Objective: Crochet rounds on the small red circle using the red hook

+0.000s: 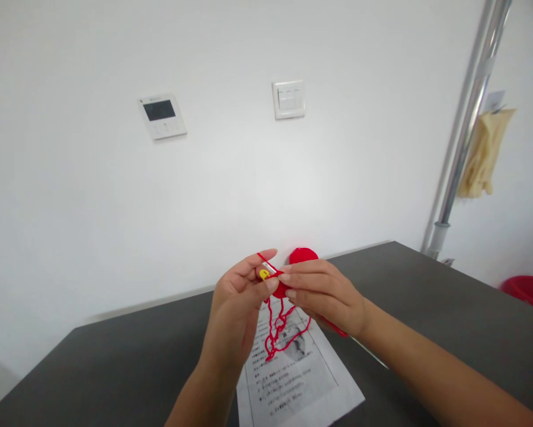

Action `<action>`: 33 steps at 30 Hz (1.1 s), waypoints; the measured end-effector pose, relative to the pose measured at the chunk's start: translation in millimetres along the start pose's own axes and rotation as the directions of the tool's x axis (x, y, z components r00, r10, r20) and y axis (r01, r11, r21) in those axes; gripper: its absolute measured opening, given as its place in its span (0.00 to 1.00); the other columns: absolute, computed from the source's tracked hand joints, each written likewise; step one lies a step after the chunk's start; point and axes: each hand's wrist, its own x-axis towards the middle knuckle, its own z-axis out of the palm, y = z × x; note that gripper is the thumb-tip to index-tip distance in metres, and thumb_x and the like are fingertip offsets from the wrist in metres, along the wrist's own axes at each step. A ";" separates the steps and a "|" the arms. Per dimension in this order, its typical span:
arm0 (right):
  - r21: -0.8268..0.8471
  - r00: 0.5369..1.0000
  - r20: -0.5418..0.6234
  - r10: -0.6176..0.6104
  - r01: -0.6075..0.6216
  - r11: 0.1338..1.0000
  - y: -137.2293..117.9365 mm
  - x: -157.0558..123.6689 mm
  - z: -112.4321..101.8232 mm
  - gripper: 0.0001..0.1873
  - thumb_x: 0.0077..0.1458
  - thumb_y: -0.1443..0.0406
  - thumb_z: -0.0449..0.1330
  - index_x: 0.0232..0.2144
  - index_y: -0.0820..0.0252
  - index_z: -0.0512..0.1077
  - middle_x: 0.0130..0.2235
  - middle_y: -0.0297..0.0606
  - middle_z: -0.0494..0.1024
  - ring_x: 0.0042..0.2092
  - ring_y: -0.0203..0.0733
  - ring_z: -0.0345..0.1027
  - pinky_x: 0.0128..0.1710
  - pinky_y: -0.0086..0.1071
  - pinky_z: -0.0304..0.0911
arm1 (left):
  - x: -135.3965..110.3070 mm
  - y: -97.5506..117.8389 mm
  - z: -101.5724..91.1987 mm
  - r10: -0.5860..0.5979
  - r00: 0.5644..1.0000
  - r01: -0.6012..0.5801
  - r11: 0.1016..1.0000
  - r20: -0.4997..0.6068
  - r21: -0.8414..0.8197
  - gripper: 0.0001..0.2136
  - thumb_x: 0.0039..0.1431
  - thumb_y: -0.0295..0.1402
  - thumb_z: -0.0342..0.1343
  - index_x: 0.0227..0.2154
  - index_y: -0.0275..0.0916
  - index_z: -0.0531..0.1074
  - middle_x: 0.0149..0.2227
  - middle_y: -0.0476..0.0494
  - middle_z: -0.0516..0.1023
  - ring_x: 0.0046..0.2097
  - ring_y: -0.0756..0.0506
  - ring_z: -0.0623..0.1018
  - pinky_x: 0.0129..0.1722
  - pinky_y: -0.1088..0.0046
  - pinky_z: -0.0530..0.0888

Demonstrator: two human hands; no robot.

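Note:
Both hands are raised together above a dark grey table (pixel 115 367). My left hand (pixel 239 296) is closed, with red yarn (pixel 277 332) looped over its forefinger and a small yellow piece (pixel 264 274) pinched at the fingertips. My right hand (pixel 324 290) is closed on a red crochet hook, whose handle (pixel 337 329) pokes out below the palm, and on a small red crocheted piece (pixel 281 289) between the two hands. Loose yarn hangs in tangled loops beneath them. A red ball of yarn (pixel 302 255) lies on the table just behind my hands.
A printed instruction sheet (pixel 293 379) lies on the table under my hands. A red bowl (pixel 530 290) sits at the far right. A metal pole (pixel 466 124) with a beige cloth (pixel 484 154) stands by the white wall, which carries a control panel (pixel 162 115) and a switch (pixel 288 99).

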 end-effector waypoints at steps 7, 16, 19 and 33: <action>-0.008 0.963 -0.095 0.253 -0.255 0.967 -11.0 -8.7 25.5 0.11 0.60 0.75 0.59 0.45 0.63 0.70 0.44 0.45 0.76 0.49 0.45 0.73 0.48 0.39 0.74 | 6.3 -11.3 -7.0 0.273 0.962 -0.253 0.899 -0.006 0.357 0.20 0.51 0.29 0.64 0.49 0.38 0.76 0.29 0.52 0.75 0.33 0.50 0.75 0.36 0.73 0.73; 0.080 0.946 0.035 0.321 -0.323 0.943 -17.9 13.3 6.6 0.10 0.60 0.75 0.60 0.44 0.64 0.71 0.42 0.47 0.81 0.47 0.44 0.76 0.48 0.39 0.74 | 12.8 8.5 -26.1 0.487 0.840 -0.449 0.374 0.240 0.812 0.17 0.59 0.29 0.55 0.51 0.36 0.74 0.31 0.50 0.74 0.33 0.48 0.74 0.38 0.70 0.72; 0.086 0.936 0.073 0.344 -0.350 0.933 -18.4 14.4 3.6 0.09 0.62 0.75 0.59 0.44 0.65 0.71 0.42 0.48 0.82 0.46 0.42 0.77 0.48 0.35 0.74 | 17.9 8.8 -31.2 0.500 0.829 -0.449 0.330 0.250 0.831 0.16 0.59 0.28 0.54 0.50 0.35 0.74 0.32 0.48 0.75 0.34 0.48 0.74 0.40 0.70 0.73; 0.228 0.601 0.312 0.736 -0.799 0.557 -14.4 22.6 -19.1 0.06 0.61 0.67 0.60 0.36 0.60 0.78 0.37 0.40 0.84 0.39 0.43 0.80 0.37 0.33 0.74 | 28.1 -1.0 -32.8 0.410 0.891 -0.384 0.443 0.198 0.810 0.13 0.56 0.28 0.55 0.42 0.34 0.78 0.31 0.46 0.76 0.34 0.46 0.73 0.38 0.68 0.70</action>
